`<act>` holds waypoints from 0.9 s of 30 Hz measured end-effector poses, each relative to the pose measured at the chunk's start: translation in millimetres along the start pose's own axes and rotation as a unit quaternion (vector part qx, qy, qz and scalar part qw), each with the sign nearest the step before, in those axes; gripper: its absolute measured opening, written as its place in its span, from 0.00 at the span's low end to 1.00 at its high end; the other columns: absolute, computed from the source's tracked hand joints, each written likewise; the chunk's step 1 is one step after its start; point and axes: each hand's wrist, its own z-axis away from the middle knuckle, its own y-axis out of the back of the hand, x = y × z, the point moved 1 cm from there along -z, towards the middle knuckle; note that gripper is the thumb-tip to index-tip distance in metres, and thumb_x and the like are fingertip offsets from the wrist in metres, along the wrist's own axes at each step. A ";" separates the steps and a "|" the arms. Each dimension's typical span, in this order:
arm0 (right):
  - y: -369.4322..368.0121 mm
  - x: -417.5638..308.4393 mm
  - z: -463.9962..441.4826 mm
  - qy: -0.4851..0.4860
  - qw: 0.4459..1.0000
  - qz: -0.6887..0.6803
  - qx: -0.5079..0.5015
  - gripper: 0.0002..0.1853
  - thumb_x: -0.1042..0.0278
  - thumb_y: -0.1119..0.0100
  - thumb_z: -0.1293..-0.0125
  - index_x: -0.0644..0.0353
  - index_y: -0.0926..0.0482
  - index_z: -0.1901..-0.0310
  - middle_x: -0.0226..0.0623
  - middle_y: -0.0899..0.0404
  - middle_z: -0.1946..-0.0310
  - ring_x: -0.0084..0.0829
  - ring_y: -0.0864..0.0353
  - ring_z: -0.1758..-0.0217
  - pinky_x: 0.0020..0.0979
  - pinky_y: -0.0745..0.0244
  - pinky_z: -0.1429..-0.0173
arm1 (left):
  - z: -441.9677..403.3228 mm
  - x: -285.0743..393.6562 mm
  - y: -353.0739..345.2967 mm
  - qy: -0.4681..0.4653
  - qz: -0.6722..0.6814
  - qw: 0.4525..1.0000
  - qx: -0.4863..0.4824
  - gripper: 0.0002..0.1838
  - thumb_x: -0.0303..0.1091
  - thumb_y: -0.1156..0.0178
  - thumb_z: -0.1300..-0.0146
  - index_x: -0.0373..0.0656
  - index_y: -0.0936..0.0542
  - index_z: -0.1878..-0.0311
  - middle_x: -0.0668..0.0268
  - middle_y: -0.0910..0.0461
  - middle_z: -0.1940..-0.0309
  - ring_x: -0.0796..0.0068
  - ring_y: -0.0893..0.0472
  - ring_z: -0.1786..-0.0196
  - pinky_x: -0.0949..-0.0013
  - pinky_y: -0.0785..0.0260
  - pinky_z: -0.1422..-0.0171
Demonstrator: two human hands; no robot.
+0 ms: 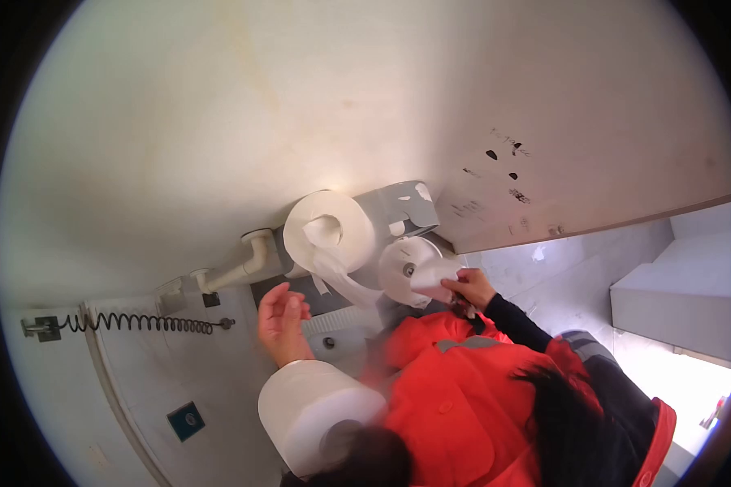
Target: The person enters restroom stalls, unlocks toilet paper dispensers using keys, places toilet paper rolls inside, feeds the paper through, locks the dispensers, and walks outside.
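My left hand [283, 325] is raised with its fingers loosely curled and nothing visible between them. A large white paper roll [309, 410] sits at the left forearm, apparently around it, just below the wrist. My right hand [469, 288] pinches a piece of white paper [435, 277] in front of a second roll [396, 268], whose core shows. Up and to the left of that roll is another large roll [349, 227], with a loose strip of paper hanging from it towards the lower right.
A grey dispenser [374, 204] is on the wall behind the rolls. At the left are a white pipe [256, 258], a coiled black cord [138, 322] and a dark square plate [186, 421]. A panel with black marks [577, 162] stands at the right, above a white box-like ledge [666, 304].
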 end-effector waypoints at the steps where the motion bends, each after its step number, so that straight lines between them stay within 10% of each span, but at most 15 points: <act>1: 6.6 -11.2 19.7 0.078 0.995 0.061 -0.001 0.18 0.60 0.39 0.46 0.67 0.29 0.83 0.33 0.30 0.90 0.21 0.32 0.89 0.27 0.38 0.85 | 4.1 -1.9 -5.7 -0.001 0.003 1.000 0.001 0.15 0.27 0.42 0.44 0.39 0.27 0.52 0.66 0.24 0.68 0.81 0.27 0.69 0.78 0.35 0.66; 7: 34.9 -99.7 99.3 0.156 0.974 0.129 -0.099 0.19 0.60 0.40 0.44 0.66 0.29 0.82 0.31 0.31 0.91 0.18 0.33 0.89 0.24 0.39 0.83 | 29.1 -15.9 -67.7 0.085 -0.012 0.950 -0.300 0.43 0.31 0.30 0.61 0.39 0.39 0.39 0.59 0.32 0.44 0.67 0.36 0.38 0.63 0.45 0.36; 16: 35.1 -132.4 129.2 0.161 0.952 -0.061 -0.255 0.14 0.61 0.42 0.40 0.63 0.25 0.76 0.24 0.33 0.87 0.13 0.37 0.86 0.18 0.44 0.82 | 70.6 0.4 -107.4 0.058 -0.201 0.832 -0.513 0.49 0.36 0.28 0.72 0.44 0.36 0.38 0.61 0.31 0.45 0.69 0.33 0.42 0.69 0.44 0.38; 21: 9.3 -134.6 129.0 0.133 0.944 -0.239 -0.185 0.11 0.66 0.46 0.37 0.61 0.27 0.76 0.23 0.37 0.86 0.13 0.41 0.87 0.17 0.46 0.83 | 94.4 5.1 -96.7 0.071 0.035 0.893 -0.443 0.42 0.35 0.28 0.65 0.38 0.33 0.42 0.61 0.29 0.48 0.73 0.31 0.45 0.69 0.42 0.40; 23: -1.5 -143.1 123.6 0.114 0.932 -0.269 -0.213 0.11 0.67 0.47 0.37 0.59 0.29 0.77 0.23 0.39 0.85 0.13 0.43 0.88 0.17 0.47 0.84 | 95.0 8.6 -87.0 0.041 -0.169 0.927 -0.333 0.37 0.30 0.31 0.59 0.35 0.34 0.43 0.61 0.28 0.50 0.73 0.29 0.48 0.71 0.39 0.43; 27: -27.4 -180.2 108.4 0.119 0.916 -0.295 -0.244 0.13 0.67 0.48 0.37 0.57 0.33 0.79 0.22 0.41 0.86 0.13 0.44 0.88 0.17 0.47 0.84 | 82.0 -3.6 -70.0 -0.048 -0.003 0.997 -0.065 0.24 0.27 0.42 0.44 0.36 0.35 0.44 0.62 0.29 0.48 0.76 0.30 0.47 0.70 0.42 0.41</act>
